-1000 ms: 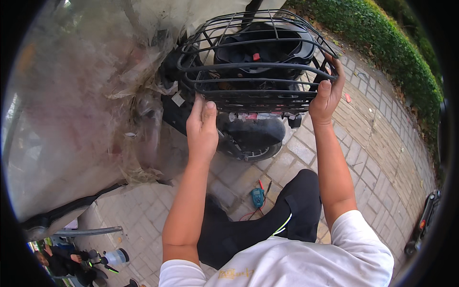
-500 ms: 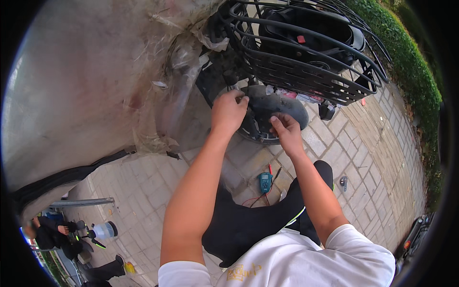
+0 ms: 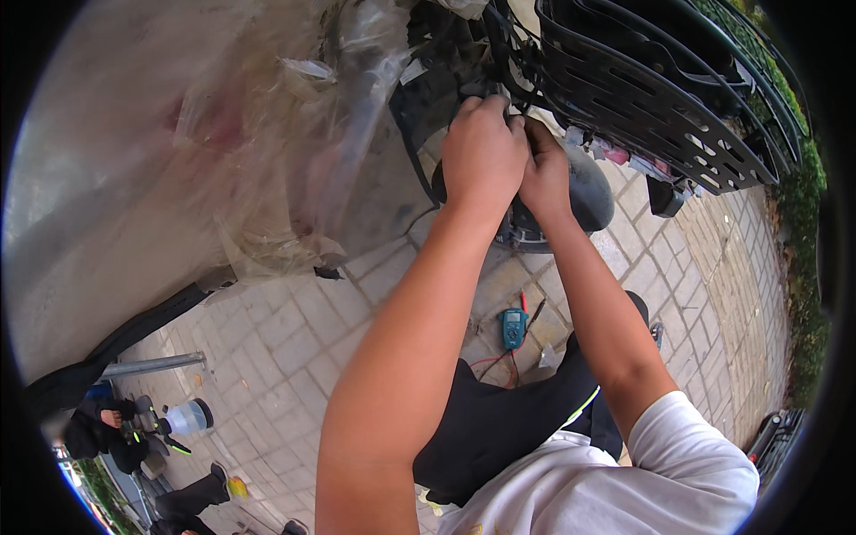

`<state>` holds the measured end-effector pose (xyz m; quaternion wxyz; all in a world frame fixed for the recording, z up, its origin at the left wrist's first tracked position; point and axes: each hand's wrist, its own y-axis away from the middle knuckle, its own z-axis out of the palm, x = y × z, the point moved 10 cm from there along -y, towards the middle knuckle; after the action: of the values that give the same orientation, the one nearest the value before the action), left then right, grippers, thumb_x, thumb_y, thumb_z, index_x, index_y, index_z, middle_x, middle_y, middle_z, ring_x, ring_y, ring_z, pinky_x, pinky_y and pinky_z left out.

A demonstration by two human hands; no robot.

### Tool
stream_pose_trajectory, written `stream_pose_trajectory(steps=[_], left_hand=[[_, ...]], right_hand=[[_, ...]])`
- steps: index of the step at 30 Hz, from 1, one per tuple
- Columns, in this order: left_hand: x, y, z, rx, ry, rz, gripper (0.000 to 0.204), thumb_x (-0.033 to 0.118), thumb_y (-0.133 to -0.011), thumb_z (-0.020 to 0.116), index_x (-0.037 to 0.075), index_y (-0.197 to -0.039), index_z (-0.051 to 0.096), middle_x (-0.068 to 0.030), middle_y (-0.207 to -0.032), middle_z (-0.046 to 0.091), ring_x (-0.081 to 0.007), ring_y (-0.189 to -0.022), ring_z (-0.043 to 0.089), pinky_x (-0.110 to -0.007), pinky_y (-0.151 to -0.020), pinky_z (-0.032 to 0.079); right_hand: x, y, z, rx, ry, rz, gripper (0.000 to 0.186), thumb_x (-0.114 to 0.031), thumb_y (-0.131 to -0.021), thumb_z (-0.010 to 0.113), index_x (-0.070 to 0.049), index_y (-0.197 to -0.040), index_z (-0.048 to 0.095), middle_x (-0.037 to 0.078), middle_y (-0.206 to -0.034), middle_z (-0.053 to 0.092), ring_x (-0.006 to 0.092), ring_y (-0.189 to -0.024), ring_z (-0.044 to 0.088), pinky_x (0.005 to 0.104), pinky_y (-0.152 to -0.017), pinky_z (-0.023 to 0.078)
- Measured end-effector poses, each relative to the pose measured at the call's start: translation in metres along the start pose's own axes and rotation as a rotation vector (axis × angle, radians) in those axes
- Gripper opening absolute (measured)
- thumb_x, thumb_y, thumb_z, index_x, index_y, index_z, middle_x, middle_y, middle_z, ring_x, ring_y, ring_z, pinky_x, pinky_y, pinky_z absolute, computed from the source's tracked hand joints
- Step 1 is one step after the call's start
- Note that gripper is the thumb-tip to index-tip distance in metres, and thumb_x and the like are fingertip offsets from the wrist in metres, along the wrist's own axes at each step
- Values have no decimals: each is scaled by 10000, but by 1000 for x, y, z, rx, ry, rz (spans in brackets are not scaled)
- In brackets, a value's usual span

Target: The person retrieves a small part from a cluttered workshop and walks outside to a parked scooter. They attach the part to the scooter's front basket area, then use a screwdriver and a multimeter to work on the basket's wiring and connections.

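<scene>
My left hand (image 3: 486,156) and my right hand (image 3: 546,174) meet at the front of a bike, above its dark front mudguard (image 3: 590,192) and beside its black metal basket (image 3: 664,102). The fingers of both are curled in and pressed close together among dark cables (image 3: 522,53). Whatever they pinch is hidden behind the knuckles. Part of the front wheel (image 3: 526,239) shows below my wrists. On the paving under my forearms lies a teal multimeter (image 3: 514,329) with a red and a black probe.
A cloudy plastic-wrapped cover (image 3: 223,134) fills the upper left, with a dark edge strip (image 3: 116,334) along its bottom. A metal bar (image 3: 156,364) juts out below. Another person (image 3: 102,432) sits at the lower left by a clear container (image 3: 189,416). A hedge (image 3: 798,267) borders the right.
My hands, which were apart over the mudguard, have come together higher up near the cables. The view has shifted, bringing the basket further up and right.
</scene>
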<state>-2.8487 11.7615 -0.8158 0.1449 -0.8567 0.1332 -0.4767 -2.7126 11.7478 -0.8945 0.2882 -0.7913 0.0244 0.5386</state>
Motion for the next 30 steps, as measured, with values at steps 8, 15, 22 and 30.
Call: stream_pose_trajectory(steps=[8, 15, 22, 30], left_hand=[[9, -29, 3, 153, 315, 33, 222, 83, -822, 608, -32, -1004, 660, -209, -922, 639, -388, -869, 633, -429, -774, 508], [-2, -38, 31, -194, 739, -194, 214, 171, -937, 598, -29, -995, 648, -54, -838, 626, -152, -772, 621, -291, -653, 520], [3, -44, -2, -42, 1008, -101, 264, 215, -994, 545, -35, -1062, 590, -124, -988, 668, -187, -840, 650, -323, -794, 538], [-12, -48, -19, 150, 1062, -228, 201, 176, -1013, 497, 24, -925, 594, -38, -809, 629, -116, -685, 588, -260, -664, 500]], right_hand=[[-13, -5, -27, 46, 484, -125, 233, -219, -911, 568, -145, -1096, 689, 200, -751, 658, 409, -713, 639, 480, -633, 513], [5, -6, -21, 132, 53, 111, 298, -193, -897, 614, -22, -1137, 664, 198, -1008, 699, 337, -904, 677, 365, -801, 504], [15, 10, 7, 115, -1051, 503, 182, -95, -928, 604, -17, -1093, 610, 117, -1031, 675, 179, -823, 646, 340, -750, 532], [4, -1, 20, 168, -1049, 516, 207, -80, -912, 642, -6, -1101, 604, 148, -1054, 668, 231, -906, 670, 386, -850, 561]])
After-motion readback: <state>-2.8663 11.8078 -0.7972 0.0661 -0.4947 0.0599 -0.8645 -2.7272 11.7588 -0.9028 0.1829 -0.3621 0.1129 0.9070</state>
